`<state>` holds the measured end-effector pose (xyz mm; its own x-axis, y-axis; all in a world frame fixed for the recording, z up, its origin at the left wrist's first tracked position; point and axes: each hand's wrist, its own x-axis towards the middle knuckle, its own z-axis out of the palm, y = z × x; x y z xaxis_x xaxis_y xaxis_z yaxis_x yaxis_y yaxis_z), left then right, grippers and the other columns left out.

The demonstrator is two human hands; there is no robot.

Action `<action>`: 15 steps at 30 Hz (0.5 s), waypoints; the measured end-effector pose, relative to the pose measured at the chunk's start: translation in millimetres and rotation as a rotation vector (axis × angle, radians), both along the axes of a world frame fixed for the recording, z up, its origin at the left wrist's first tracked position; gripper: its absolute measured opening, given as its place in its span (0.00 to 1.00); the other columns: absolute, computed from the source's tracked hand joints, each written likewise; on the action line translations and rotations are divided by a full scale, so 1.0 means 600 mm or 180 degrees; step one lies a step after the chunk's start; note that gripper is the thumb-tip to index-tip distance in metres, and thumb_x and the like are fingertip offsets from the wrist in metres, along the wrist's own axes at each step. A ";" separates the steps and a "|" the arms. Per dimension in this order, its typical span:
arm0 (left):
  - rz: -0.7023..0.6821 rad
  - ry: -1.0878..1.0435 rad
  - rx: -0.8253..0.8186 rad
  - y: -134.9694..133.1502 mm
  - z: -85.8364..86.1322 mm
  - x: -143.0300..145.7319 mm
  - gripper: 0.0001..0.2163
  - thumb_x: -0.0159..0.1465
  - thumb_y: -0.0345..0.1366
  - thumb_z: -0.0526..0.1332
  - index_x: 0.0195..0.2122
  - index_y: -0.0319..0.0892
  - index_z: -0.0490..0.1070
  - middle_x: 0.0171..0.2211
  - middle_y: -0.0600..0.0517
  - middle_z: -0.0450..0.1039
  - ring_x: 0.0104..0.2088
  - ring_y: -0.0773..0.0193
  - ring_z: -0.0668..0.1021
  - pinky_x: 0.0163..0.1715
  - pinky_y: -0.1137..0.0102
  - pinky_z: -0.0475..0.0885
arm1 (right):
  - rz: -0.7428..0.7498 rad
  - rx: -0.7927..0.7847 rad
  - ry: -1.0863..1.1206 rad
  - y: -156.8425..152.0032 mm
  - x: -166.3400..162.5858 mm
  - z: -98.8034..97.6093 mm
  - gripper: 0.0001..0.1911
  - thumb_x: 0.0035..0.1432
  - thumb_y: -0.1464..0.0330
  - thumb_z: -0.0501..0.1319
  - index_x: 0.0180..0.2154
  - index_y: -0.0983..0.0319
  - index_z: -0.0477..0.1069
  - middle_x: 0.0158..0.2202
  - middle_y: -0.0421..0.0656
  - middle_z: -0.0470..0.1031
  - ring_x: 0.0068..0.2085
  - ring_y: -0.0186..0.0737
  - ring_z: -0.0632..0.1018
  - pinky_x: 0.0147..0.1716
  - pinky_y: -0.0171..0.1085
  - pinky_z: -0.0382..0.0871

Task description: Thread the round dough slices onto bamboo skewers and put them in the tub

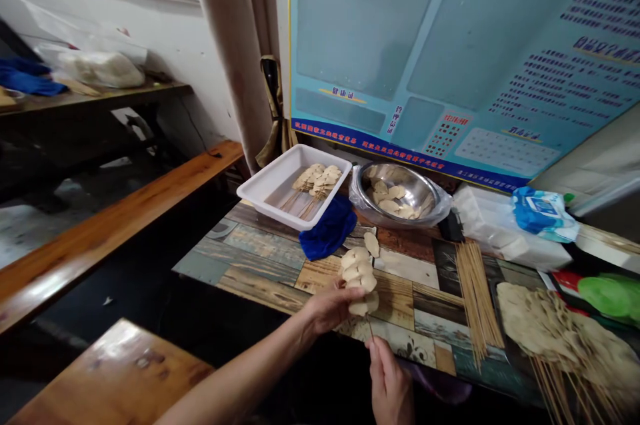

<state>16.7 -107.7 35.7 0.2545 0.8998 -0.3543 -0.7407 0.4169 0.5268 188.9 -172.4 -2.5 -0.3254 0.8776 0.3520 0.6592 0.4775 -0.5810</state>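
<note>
My left hand [333, 305] pinches a stack of pale, thin oval slices [358, 270] threaded on a thin skewer. Just below it, my right hand [390, 382] is closed around the lower end of that skewer [371, 330]. A single loose slice [371, 244] lies on the wood-patterned table [270, 252] beyond the stack. Behind it, a metal bowl [420, 178] wrapped in clear plastic holds several more slices. To its left, a white tray [260, 195] contains finished-looking skewers of slices [316, 178].
A bundle of bare skewers [475, 298] lies to the right. Beside it is a big heap of loaded skewers [555, 332]. A blue cloth [330, 228] touches the tray. A blue wipes packet [543, 212] rests at the back right. Wooden benches [125, 218] stand left.
</note>
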 end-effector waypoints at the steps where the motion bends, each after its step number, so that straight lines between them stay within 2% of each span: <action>1: 0.0045 0.0068 -0.0050 -0.006 -0.001 0.008 0.19 0.44 0.30 0.72 0.37 0.37 0.70 0.32 0.50 0.74 0.29 0.65 0.77 0.29 0.72 0.73 | -0.0008 -0.0001 -0.0004 -0.001 -0.004 0.003 0.24 0.68 0.64 0.42 0.40 0.67 0.74 0.32 0.51 0.82 0.33 0.39 0.83 0.31 0.25 0.74; 4: 0.0301 0.0204 -0.0293 -0.013 0.000 0.026 0.15 0.43 0.30 0.72 0.30 0.37 0.69 0.25 0.53 0.73 0.24 0.69 0.75 0.25 0.73 0.72 | -0.0078 -0.0034 0.0039 -0.005 -0.014 0.009 0.25 0.68 0.63 0.41 0.39 0.66 0.74 0.32 0.50 0.82 0.33 0.39 0.83 0.31 0.26 0.75; 8: 0.0265 0.0127 -0.0538 -0.007 0.005 0.027 0.13 0.45 0.30 0.72 0.30 0.36 0.70 0.27 0.50 0.75 0.26 0.66 0.76 0.28 0.70 0.74 | -0.0108 -0.0069 0.0089 -0.006 -0.016 0.011 0.25 0.68 0.63 0.41 0.38 0.66 0.74 0.32 0.51 0.82 0.33 0.39 0.83 0.30 0.26 0.75; 12: 0.0267 0.0138 -0.0394 -0.019 0.002 0.024 0.13 0.49 0.37 0.70 0.33 0.37 0.72 0.30 0.48 0.75 0.29 0.64 0.77 0.30 0.69 0.73 | -0.0151 -0.0064 0.0159 -0.001 -0.014 0.014 0.25 0.68 0.62 0.42 0.38 0.65 0.75 0.31 0.52 0.82 0.32 0.39 0.83 0.29 0.26 0.75; 15: -0.0026 0.0272 -0.0136 -0.046 -0.009 0.038 0.14 0.50 0.39 0.70 0.34 0.36 0.74 0.31 0.48 0.74 0.30 0.65 0.76 0.32 0.71 0.71 | -0.0400 0.0064 0.0207 0.004 -0.023 0.021 0.28 0.68 0.60 0.40 0.36 0.67 0.75 0.29 0.52 0.82 0.28 0.40 0.83 0.26 0.27 0.74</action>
<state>39.7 -135.1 30.3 0.2289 0.8815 -0.4130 -0.6904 0.4461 0.5695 175.2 -169.9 9.9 -0.1894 0.9025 0.3867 0.6759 0.4055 -0.6154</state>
